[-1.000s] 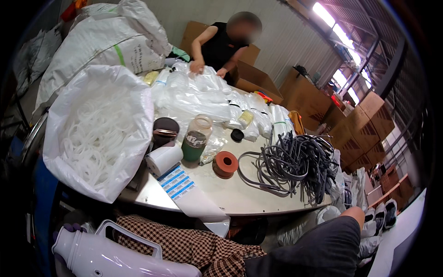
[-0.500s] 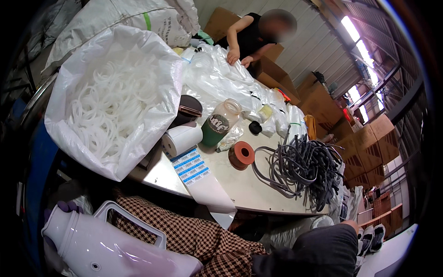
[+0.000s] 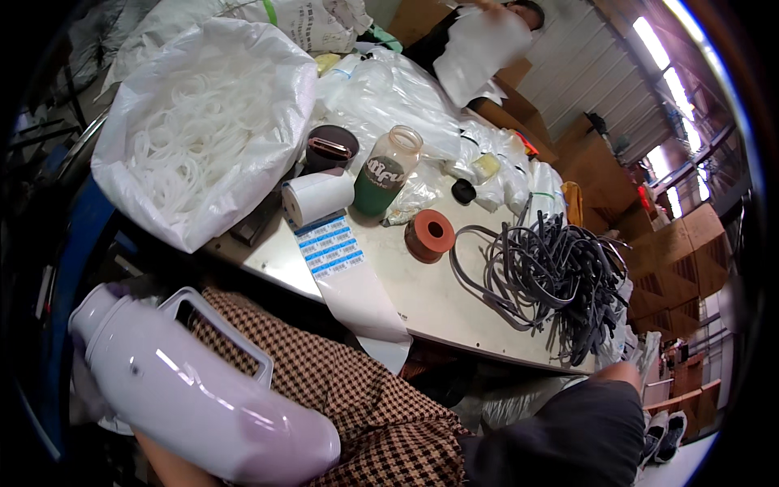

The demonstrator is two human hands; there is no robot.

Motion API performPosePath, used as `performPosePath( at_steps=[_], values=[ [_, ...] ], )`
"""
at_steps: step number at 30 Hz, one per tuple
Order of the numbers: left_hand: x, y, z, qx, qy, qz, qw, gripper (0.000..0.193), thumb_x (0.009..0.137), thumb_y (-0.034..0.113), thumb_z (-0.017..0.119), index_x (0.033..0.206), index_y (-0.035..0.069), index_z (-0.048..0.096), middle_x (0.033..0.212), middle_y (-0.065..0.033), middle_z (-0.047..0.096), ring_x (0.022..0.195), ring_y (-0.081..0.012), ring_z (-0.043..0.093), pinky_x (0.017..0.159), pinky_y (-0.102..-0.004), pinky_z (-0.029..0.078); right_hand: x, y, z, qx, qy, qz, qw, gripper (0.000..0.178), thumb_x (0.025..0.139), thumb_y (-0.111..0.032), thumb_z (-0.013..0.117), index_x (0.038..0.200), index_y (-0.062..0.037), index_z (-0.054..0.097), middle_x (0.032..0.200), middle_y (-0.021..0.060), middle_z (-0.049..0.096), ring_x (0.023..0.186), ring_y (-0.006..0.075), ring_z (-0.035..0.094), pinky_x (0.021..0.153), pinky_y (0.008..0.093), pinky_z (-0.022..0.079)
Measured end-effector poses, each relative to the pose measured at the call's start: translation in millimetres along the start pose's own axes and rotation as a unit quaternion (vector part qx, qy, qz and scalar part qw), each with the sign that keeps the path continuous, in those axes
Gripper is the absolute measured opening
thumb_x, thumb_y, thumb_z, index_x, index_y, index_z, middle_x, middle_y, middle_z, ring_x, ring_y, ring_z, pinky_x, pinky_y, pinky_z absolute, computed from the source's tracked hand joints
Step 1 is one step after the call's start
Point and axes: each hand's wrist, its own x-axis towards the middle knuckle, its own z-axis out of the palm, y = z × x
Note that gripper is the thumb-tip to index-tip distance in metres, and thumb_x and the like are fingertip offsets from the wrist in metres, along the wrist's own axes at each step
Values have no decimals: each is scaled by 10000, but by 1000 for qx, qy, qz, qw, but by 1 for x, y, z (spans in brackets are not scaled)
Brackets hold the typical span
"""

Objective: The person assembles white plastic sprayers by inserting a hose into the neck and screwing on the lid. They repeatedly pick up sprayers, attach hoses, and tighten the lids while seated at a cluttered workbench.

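Observation:
A glossy lilac-grey thermos jug (image 3: 203, 381) lies tilted across my lap, its narrow neck to the left and its pinkish base to the right. The handle (image 3: 264, 365) faces the table. Behind the neck is my left hand (image 3: 88, 390) in a greyish-purple glove, partly hidden and blurred, closed on the jug. A bare forearm (image 3: 170, 461) shows beneath the body. Brown checked cloth (image 3: 341, 390) covers my lap under the jug. My right hand is out of sight.
On the table (image 3: 479, 312) stand a label roll (image 3: 320, 196), a glass jar (image 3: 388, 170) of green liquid, a reddish-brown tape spool (image 3: 430, 235) and a heap of dark cords (image 3: 560, 276). A white sack (image 3: 268, 195) of clear rings is at left. Across the table, a co-worker holds a white sheet (image 3: 479, 53).
The jug has turned slightly, and a forearm now shows below it. The table appears higher in view. Across the table, the co-worker has raised a white sheet that covers part of them.

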Motion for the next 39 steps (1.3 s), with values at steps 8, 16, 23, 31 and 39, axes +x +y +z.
performPosePath(
  at_steps=[8, 16, 23, 31, 39],
  values=[
    [-17, -6, 55, -46, 328, 135, 934, 594, 1018, 489, 539, 1402, 36, 566, 1386, -172, 608, 1259, -304, 595, 1105, -416, 454, 1, 16, 68, 113, -421, -207, 876, 345, 912, -206, 623, 1236, -108, 689, 1213, 167, 692, 1037, 291, 676, 883, 421, 537],
    [-55, 36, 66, 378, 383, 154, 829, 313, 888, 356, 748, 939, 52, 693, 873, -20, 627, 836, -128, 559, 817, -286, 463, 4, 77, 92, -137, 339, 205, 908, 558, 795, -160, 728, 1333, -73, 610, 1250, 204, 629, 1197, 385, 571, 1071, 456, 415],
    [-55, 12, 72, 331, 305, 168, 877, 332, 1045, 336, 537, 1188, 52, 634, 1119, -26, 614, 1021, -108, 580, 936, -271, 471, 28, 192, 154, -142, 343, 177, 912, 351, 853, -213, 684, 1193, -130, 699, 871, 97, 696, 902, 294, 663, 1120, 475, 355],
    [-62, 9, 55, 411, 265, 190, 851, 388, 1090, 349, 435, 1238, 36, 609, 1159, -57, 622, 1066, -144, 564, 984, -296, 443, 9, 158, 45, 166, 716, 109, 670, 417, 1071, -183, 514, 1449, -5, 520, 1248, 126, 648, 962, 191, 627, 931, 345, 526],
    [-38, 8, 91, 187, 205, 222, 935, 578, 1107, 495, 296, 1276, 31, 597, 1272, -86, 615, 1130, -176, 599, 1018, -317, 463, 137, -126, -57, 682, 223, -349, 603, 413, 1059, -219, 504, 1401, 8, 457, 649, -71, 294, 532, 44, 361, 657, 230, 489]
  ],
)
